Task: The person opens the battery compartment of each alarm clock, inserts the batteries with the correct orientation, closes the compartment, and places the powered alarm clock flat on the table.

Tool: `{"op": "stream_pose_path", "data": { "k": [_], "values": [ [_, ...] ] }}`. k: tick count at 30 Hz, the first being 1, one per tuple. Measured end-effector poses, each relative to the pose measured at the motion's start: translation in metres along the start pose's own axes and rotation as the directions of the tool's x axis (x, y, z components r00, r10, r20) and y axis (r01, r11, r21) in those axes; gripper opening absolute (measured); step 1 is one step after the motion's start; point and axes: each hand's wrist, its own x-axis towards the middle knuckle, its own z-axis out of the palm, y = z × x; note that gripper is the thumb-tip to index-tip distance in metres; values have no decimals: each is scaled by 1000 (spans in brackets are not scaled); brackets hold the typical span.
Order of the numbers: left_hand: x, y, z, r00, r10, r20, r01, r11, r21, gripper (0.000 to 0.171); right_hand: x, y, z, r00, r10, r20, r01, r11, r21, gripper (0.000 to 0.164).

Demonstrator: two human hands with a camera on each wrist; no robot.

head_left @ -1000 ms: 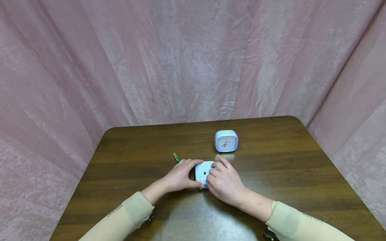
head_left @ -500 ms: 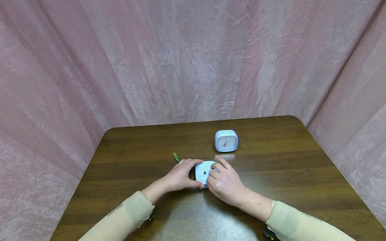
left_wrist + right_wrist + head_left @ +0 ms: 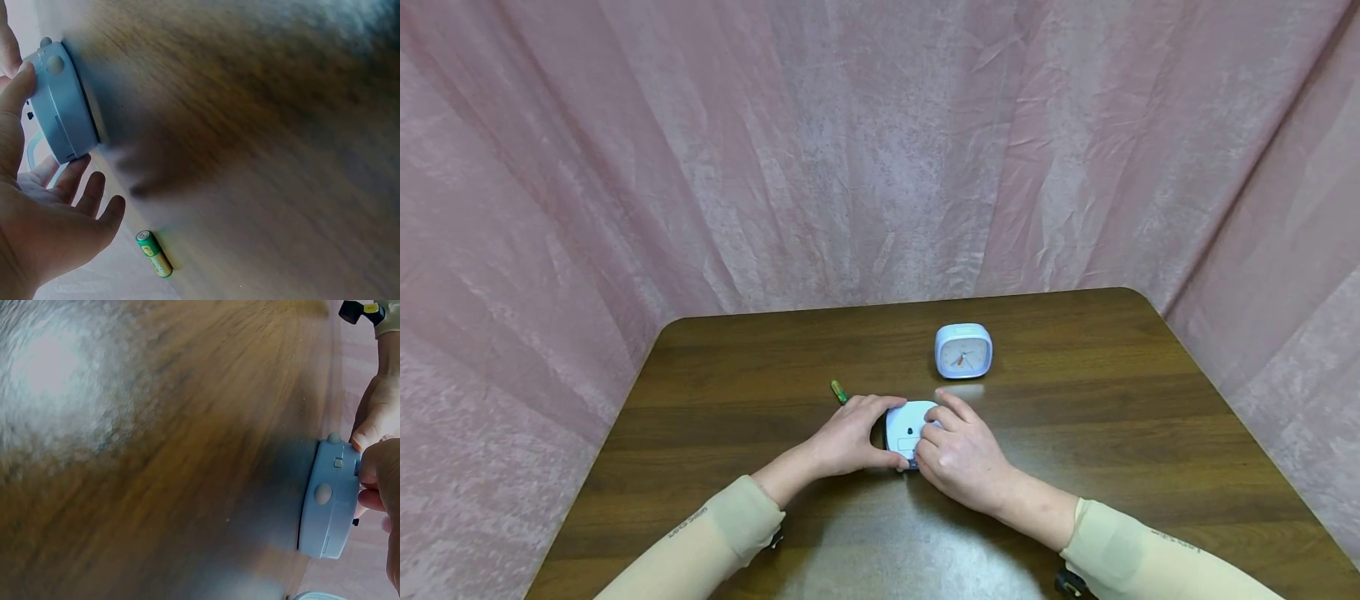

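One white clock (image 3: 900, 422) lies on the brown wooden table (image 3: 1097, 400) in front of me, its back turned up to show a small black knob (image 3: 910, 431). My left hand (image 3: 850, 440) grips it from the left, thumb on the edge nearest me beside a round foot (image 3: 55, 64), fingers on the far edge. My right hand (image 3: 962, 461) has bent fingers against the right part of the back, one finger sticking out past it; their tips are hidden, so I cannot tell whether they pinch anything. A second clock (image 3: 964, 352) stands upright farther back, dial towards me. A green-and-gold battery (image 3: 154, 254) lies near my left hand, apart from it, and a pink curtain (image 3: 887, 150) hangs behind
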Motion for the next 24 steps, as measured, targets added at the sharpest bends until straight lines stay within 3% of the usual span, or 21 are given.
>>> {"op": "stream_pose_path", "data": {
  "k": [9,24],
  "values": [
    [0,0,-1,999,24,-28,-24,999,29,90,0,0,0,1000,-11,-16,11,1000,-3,18],
    [1,0,-2,999,30,-18,-29,999,44,90,-1,1,3,998,-59,-29,58,998,-23,15]
  ]
}}
